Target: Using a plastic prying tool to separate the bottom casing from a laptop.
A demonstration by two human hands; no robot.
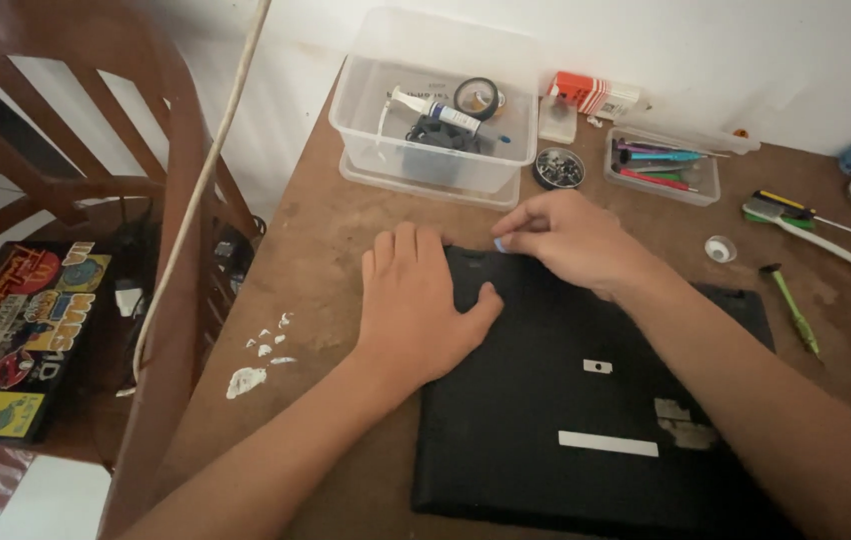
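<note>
1. Head view: a black laptop [586, 400] lies upside down on the brown wooden desk [316, 250], its base panel facing up, with a white strip label and a small white sticker on it.
2. The left hand [416, 305] lies flat, palm down and fingers together, over the laptop's far left corner, partly on the panel and partly on the desk, with the thumb spread out onto the black surface.
3. The right hand [571, 238] is curled at the laptop's far edge, just beside the left hand's fingertips, with thumb and forefinger pinched on a small light blue pick [499, 244] that touches the seam of the edge.
4. Beyond the hands stands a clear plastic box [426, 110] holding a roll of black tape, a syringe-like tube and dark parts.
5. Right of that box sits a small round tin of screws [558, 168], and next to it a clear tray of tools [664, 165] with coloured handles.
6. A small brush [811, 235] and a green screwdriver [791, 308] lie on the desk to the right, well apart from the hands.
7. To the left of the desk is a wooden chair [146, 200], and below it lies a second laptop covered in stickers [21, 340].
</note>
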